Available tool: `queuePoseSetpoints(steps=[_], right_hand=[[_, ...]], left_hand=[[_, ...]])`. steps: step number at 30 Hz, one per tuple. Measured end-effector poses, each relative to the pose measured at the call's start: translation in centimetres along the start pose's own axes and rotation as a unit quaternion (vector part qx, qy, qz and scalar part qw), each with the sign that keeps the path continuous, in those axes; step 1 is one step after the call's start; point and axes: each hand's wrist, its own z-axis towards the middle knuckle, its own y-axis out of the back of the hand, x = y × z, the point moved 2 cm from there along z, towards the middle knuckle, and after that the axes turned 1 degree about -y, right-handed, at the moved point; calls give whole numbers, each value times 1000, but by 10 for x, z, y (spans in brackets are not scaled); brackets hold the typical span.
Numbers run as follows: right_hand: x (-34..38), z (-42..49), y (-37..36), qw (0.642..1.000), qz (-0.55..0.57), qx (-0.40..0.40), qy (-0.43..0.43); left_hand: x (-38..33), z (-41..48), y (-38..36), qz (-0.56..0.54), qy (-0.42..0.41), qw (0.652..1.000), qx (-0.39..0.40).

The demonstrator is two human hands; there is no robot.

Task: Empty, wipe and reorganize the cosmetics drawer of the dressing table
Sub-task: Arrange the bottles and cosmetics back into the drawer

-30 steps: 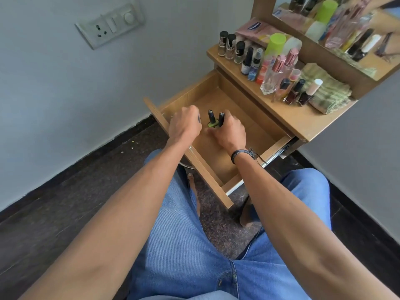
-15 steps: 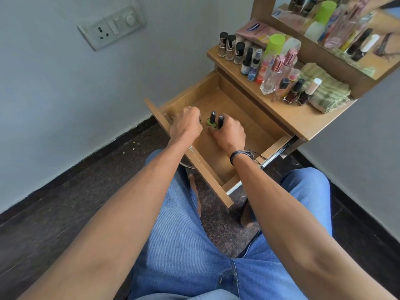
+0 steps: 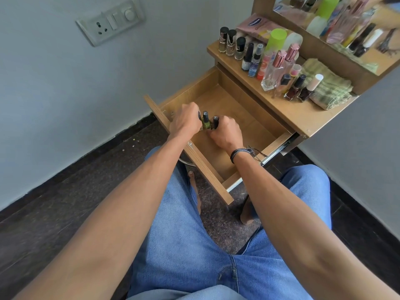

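Note:
The wooden drawer (image 3: 255, 126) of the dressing table is pulled out. Inside it, near its front left corner, stand small nail polish bottles (image 3: 206, 122) with black caps, one with green polish. My left hand (image 3: 186, 122) is curled around the leftmost bottle, whose cap shows at its edge. My right hand (image 3: 225, 133) grips the rightmost bottle, and the green one stands between my hands. The bottles' lower parts are hidden behind my fingers.
On the table top (image 3: 300, 113) stand several polish and perfume bottles (image 3: 272, 68), a green-capped can (image 3: 276, 40) and a folded green cloth (image 3: 329, 89). A mirror (image 3: 346, 24) rises behind. A wall socket plate (image 3: 110, 20) is at upper left. My jeans-clad legs are below the drawer.
My two hands have drawn closer together around the bottles, and the left hand has shifted right toward the green bottle.

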Motion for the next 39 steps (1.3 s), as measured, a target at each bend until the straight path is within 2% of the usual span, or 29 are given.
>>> queuePoseSetpoints(steps=[6,10,15,18,24,35,39], right_hand=[[-2,2,1,1000,13,5,-9],[1,3,0,1000,26,11,1],[2,5,0,998,59,25,18],[2,6,-3,997,68,35,24],[10,11,-18,997,46,46,46],[32,21,-38,997,35,15,67],[37,28,-42,997,41,13,60]], left_hand=[[7,-2,5,13,-32,999,-9],[23,-6,16,69,-73,986,-135],[42,-2,20,-87,-8,969,-230],[40,-2,16,-139,14,952,-272],[44,-5,13,-178,-5,935,-306],[49,-12,9,-310,36,878,-363],[51,-11,6,-324,52,870,-369]])
